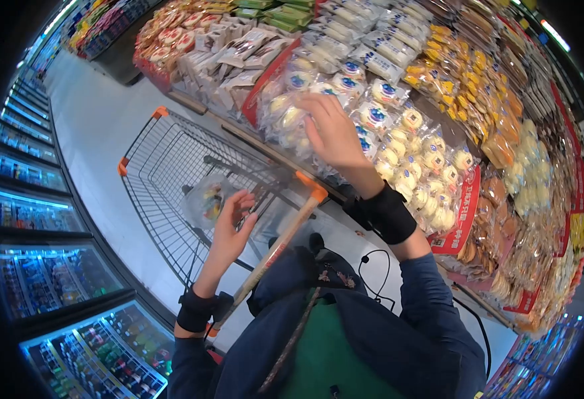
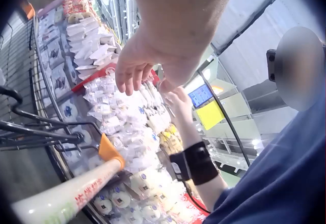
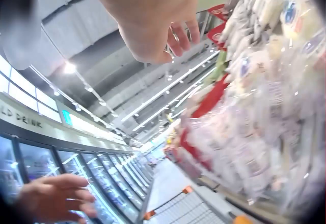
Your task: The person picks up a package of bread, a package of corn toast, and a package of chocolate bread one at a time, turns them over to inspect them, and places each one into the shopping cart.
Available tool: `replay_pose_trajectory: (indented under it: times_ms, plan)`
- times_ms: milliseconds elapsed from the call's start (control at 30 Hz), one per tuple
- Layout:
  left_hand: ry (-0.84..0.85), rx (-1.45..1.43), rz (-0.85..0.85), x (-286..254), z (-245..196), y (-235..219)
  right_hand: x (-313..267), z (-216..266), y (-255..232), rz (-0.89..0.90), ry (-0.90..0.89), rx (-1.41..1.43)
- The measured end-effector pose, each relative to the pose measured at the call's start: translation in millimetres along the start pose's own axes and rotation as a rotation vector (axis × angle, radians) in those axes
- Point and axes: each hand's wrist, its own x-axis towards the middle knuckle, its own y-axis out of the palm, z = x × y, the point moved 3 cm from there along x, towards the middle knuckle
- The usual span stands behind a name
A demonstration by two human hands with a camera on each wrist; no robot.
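Logging the head view first: I see the right hand point(image 1: 337, 133) loosely bent over wrapped packs point(image 1: 350, 85) on the red-trimmed stand point(image 1: 461, 213) beside the cart point(image 1: 123, 166); nothing visibly gripped, contact unclear. Left hand point(image 1: 228, 233), relaxed and empty, over the cart. Judgement: a light fingertip pinch on one wrapper should leave its neighbours undisturbed. Left wrist view: packs crowd the surface beyond the cart's handle point(image 2: 76, 191). Right wrist view: pale floor point(image 3: 165, 175) ahead of the cart, lit drink cabinets point(image 3: 109, 170) opposite the stand.
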Motion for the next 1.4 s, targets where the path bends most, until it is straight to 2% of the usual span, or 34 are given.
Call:
replay_pose_trajectory:
  times_ms: [100,167,267,367,467,600,667,767,933,1067,1267,1400]
  plan:
    - [-0.020,0.108,-0.131,-6,16,-35,-31,35,17,0.167,-0.076,0.164]
    - [-0.044,0.144,-0.218,-12,31,-68,-69,32,40,0.298,-0.026,0.270]
    - [-0.048,0.200,-0.401,-26,47,-122,-101,27,56,0.362,0.106,0.324]
    - [-0.077,0.298,-0.493,-40,52,-153,-113,28,63,0.423,0.160,0.351]
    - [-0.143,0.334,-0.468,-45,60,-164,-114,31,70,0.447,0.152,0.378]
    - [-0.233,0.350,-0.378,-36,95,-171,-111,36,76,0.469,0.221,0.465]
    - [-0.264,0.410,-0.340,-28,133,-179,-113,36,82,0.489,0.293,0.526]
    - [-0.326,0.483,-0.257,-14,194,-190,-114,35,88,0.509,0.307,0.512]
    - [-0.442,0.498,-0.197,10,255,-187,-122,31,101,0.522,0.374,0.526]
    - [-0.464,0.562,-0.171,24,304,-185,-126,29,112,0.553,0.434,0.513]
    - [-0.534,0.765,-0.081,45,346,-179,-136,20,136,0.565,0.489,0.530]
    - [-0.557,0.744,-0.158,51,364,-171,-136,23,143,0.585,0.475,0.360]
